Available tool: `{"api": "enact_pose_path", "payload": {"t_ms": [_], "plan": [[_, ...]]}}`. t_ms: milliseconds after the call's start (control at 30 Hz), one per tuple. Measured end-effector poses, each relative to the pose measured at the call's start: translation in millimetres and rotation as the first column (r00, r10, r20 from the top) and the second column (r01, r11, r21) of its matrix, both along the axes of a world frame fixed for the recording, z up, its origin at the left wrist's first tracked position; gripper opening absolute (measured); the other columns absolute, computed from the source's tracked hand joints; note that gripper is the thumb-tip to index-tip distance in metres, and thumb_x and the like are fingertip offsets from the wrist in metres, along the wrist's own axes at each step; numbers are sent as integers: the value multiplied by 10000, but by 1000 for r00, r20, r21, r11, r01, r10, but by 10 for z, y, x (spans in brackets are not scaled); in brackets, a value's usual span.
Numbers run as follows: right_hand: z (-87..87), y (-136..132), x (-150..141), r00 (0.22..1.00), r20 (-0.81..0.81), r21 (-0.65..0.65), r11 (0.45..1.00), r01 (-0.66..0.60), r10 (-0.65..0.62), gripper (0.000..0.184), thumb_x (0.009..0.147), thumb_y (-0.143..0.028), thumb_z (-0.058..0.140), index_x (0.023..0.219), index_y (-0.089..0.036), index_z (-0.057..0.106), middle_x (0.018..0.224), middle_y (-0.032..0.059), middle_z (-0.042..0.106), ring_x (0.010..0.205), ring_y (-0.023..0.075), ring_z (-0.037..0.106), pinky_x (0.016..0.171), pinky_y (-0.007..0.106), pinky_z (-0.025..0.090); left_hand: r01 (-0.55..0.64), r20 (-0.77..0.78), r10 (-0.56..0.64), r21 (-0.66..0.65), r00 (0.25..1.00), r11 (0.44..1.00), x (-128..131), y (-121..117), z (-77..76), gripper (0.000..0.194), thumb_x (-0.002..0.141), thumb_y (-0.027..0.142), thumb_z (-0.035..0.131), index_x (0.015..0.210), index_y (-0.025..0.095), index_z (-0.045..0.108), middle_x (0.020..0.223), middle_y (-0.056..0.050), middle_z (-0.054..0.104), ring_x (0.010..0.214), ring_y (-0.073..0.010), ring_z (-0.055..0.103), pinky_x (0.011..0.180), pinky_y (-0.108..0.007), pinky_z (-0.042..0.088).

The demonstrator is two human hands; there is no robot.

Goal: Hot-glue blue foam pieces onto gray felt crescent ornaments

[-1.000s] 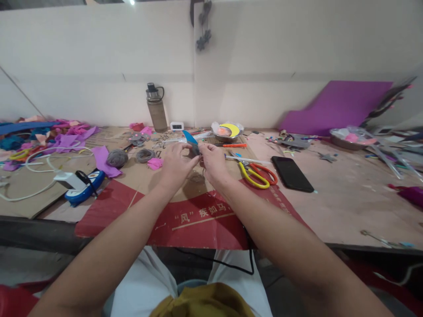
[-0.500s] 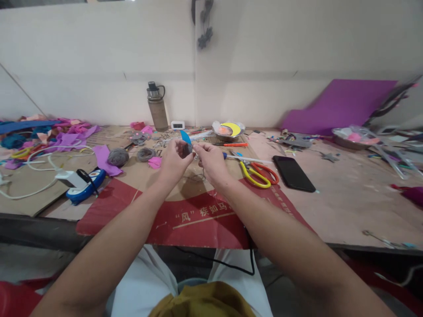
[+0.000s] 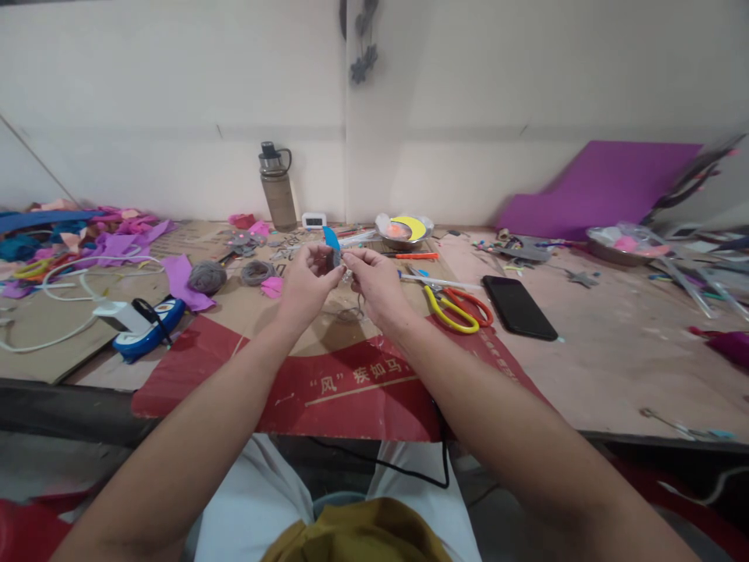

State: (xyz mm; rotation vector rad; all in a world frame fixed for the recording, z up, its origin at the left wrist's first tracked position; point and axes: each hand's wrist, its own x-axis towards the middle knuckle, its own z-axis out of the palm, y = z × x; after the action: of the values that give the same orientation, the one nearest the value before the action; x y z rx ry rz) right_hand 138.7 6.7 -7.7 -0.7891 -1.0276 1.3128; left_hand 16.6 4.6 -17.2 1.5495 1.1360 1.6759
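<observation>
My left hand [image 3: 307,282] is pinched on a small curved piece of blue felt [image 3: 331,236], whose lower part is covered in grey. The blue tip points up above the fingers. Close against it on the right, my right hand [image 3: 374,285] has its thumb and fingers pressed together at the piece's edge, apparently on grey yarn. A thin loop of grey yarn [image 3: 351,314] hangs beneath the fingertips. The fingers hide much of the grey part. Two grey yarn balls, one round [image 3: 207,276] and one flatter [image 3: 257,272], lie left of my left hand.
Yellow-handled scissors [image 3: 450,311], an orange-handled tool [image 3: 471,306] and a black phone [image 3: 520,307] lie to the right. A bottle [image 3: 278,191] and a metal bowl [image 3: 386,236] stand behind. A blue power strip [image 3: 149,336] with cables and felt scraps [image 3: 126,248] occupy the left.
The blue tip stands slightly more upright, and more of the grey part shows between my hands. My right hand has shifted very slightly. Both hands keep their pinch.
</observation>
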Motion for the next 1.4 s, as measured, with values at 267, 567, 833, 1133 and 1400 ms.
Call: {"api": "enact_pose_path", "payload": {"t_ms": [267, 567, 833, 1133, 1400], "plan": [[8, -13, 8, 999, -45, -28, 1000, -13, 11, 106, 686, -235, 687, 765, -175, 651, 638, -58, 535, 516, 52, 347, 475, 219, 236, -22, -7, 22, -3, 1000, 1000, 7, -51, 42, 353, 654, 171, 786, 942, 209, 585, 864, -20, 646, 777, -148, 621, 749, -282, 500], [22, -21, 7, 998, -61, -20, 999, -28, 27, 127, 682, -258, 702, 749, -182, 627, 622, -69, 516, 512, 50, 343, 476, 216, 231, 167, 182, -161, -17, 970, 986, 28, 0, 9, 332, 679, 205, 772, 951, 187, 583, 1010, -50, 671, 942, -149, 647, 894, -301, 495], [9, -12, 10, 995, -91, -3, 1000, -26, 26, 140, 696, -252, 705, 755, -181, 601, 659, -52, 564, 545, 58, 441, 505, 211, 313, 314, 315, -260, -133, 913, 940, 68, -80, 80, 264, 699, 219, 763, 928, 194, 634, 833, -7, 698, 702, -116, 632, 691, -257, 524], [-26, -2, 2, 1000, -7, 33, 999, -12, 13, 157, 679, -281, 709, 739, -177, 607, 630, -52, 534, 536, 58, 405, 474, 210, 264, 344, 379, -269, -146, 886, 928, 64, -82, 77, 149, 719, 254, 734, 799, 164, 647, 718, -9, 663, 614, -118, 605, 628, -272, 525], [-18, -14, -14, 1000, 6, 53, 998, -26, 26, 206, 664, -318, 713, 750, -171, 597, 633, -55, 549, 524, 51, 439, 474, 200, 301, 274, 382, -208, -124, 900, 954, 72, -83, 101, 220, 693, 296, 747, 811, 151, 632, 692, 1, 647, 561, -107, 591, 583, -267, 537]]}}
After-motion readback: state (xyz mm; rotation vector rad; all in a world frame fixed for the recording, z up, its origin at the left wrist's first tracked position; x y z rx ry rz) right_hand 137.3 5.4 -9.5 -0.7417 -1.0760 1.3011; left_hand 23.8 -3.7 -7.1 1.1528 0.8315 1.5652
